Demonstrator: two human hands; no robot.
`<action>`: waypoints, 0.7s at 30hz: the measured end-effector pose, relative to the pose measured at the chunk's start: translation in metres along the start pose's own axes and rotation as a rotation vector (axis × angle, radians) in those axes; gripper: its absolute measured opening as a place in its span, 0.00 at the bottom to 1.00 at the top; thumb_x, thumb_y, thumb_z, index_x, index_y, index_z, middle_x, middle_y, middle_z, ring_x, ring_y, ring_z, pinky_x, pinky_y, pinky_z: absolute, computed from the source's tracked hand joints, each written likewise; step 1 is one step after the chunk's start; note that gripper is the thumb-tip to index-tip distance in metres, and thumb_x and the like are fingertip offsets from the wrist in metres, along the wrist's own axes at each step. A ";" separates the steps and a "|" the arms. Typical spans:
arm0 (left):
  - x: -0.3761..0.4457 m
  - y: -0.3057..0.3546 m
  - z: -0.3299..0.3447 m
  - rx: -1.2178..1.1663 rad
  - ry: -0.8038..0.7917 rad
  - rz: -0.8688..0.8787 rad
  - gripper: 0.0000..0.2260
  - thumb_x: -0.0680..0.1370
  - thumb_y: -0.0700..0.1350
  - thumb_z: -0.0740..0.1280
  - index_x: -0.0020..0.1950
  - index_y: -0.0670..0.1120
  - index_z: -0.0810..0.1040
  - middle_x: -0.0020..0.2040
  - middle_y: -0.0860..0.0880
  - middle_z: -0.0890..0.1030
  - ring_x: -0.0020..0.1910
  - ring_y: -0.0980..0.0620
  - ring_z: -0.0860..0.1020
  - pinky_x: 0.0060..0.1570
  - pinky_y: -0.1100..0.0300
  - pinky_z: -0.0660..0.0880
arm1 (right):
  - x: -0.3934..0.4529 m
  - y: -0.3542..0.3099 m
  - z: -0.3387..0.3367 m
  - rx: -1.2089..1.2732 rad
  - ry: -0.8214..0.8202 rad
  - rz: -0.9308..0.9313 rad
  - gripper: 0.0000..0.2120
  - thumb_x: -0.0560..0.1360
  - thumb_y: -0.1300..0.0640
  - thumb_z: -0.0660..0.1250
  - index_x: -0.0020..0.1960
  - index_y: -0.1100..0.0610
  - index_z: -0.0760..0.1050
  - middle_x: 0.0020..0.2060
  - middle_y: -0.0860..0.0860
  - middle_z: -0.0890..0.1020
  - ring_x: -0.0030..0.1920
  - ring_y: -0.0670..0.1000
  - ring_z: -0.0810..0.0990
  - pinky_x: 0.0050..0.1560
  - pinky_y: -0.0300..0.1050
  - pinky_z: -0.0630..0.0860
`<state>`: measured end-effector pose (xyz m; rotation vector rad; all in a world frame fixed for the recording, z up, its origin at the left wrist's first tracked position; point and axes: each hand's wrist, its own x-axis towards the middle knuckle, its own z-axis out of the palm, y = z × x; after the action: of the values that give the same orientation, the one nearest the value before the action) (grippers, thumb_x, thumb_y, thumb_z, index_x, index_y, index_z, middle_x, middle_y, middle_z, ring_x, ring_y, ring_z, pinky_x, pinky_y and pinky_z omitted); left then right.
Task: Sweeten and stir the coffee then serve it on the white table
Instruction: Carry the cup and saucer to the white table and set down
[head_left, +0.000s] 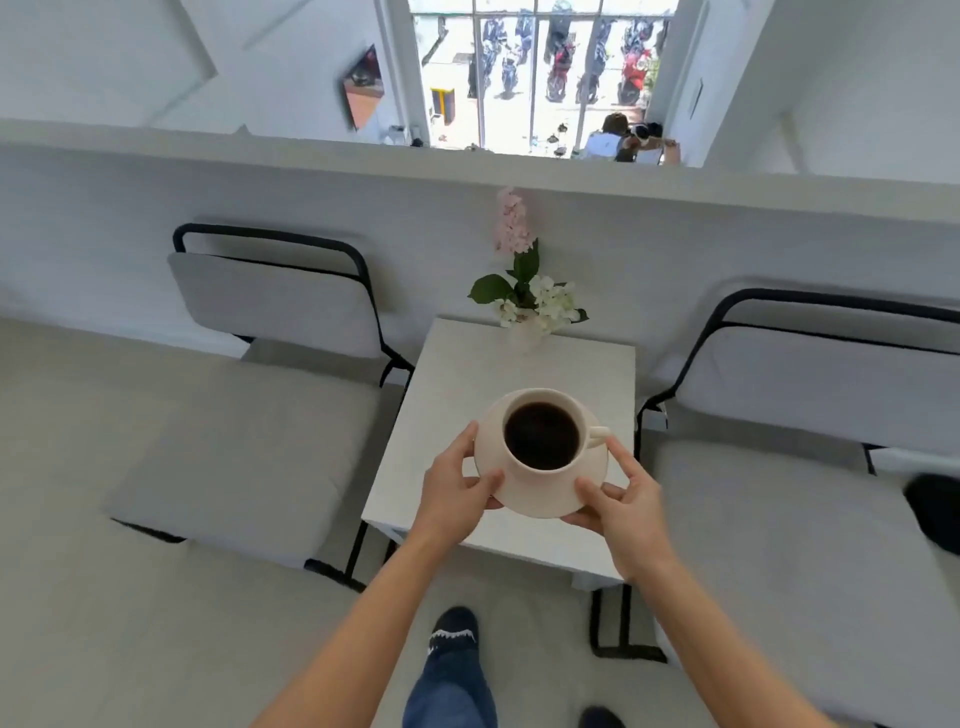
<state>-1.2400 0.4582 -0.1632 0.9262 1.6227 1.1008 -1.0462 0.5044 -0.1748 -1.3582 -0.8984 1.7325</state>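
Both arms reach forward over the white bench (597, 540). The left grip (452, 488) and right grip (626, 499) each pinch the saucer (524, 499) rim, thumbs on top. Between them sits the cup (543, 439) of black coffee, handle pointing right. Whether the saucer touches the bench is unclear. Beyond stands a flower vase (527, 332), chairs either side.
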 end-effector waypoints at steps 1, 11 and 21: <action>0.016 -0.006 -0.007 0.009 -0.020 -0.016 0.28 0.79 0.32 0.68 0.72 0.59 0.71 0.69 0.52 0.76 0.54 0.46 0.84 0.44 0.60 0.84 | 0.012 0.006 0.008 0.001 0.025 0.007 0.34 0.76 0.71 0.68 0.77 0.49 0.64 0.41 0.58 0.88 0.43 0.60 0.88 0.38 0.50 0.85; 0.146 -0.092 -0.032 0.168 -0.134 -0.101 0.27 0.80 0.35 0.70 0.76 0.53 0.70 0.63 0.48 0.79 0.48 0.48 0.85 0.40 0.66 0.82 | 0.125 0.087 0.047 -0.023 0.200 0.088 0.34 0.77 0.70 0.67 0.77 0.48 0.64 0.43 0.60 0.87 0.46 0.58 0.87 0.40 0.52 0.85; 0.221 -0.232 -0.015 0.364 -0.156 -0.111 0.27 0.77 0.38 0.74 0.72 0.55 0.73 0.49 0.58 0.80 0.42 0.54 0.80 0.40 0.76 0.74 | 0.220 0.209 0.029 -0.101 0.251 0.185 0.34 0.78 0.70 0.66 0.76 0.44 0.64 0.42 0.62 0.86 0.46 0.59 0.86 0.41 0.49 0.85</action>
<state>-1.3340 0.5852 -0.4423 1.1117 1.7514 0.6498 -1.1371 0.5947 -0.4513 -1.7285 -0.7475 1.6216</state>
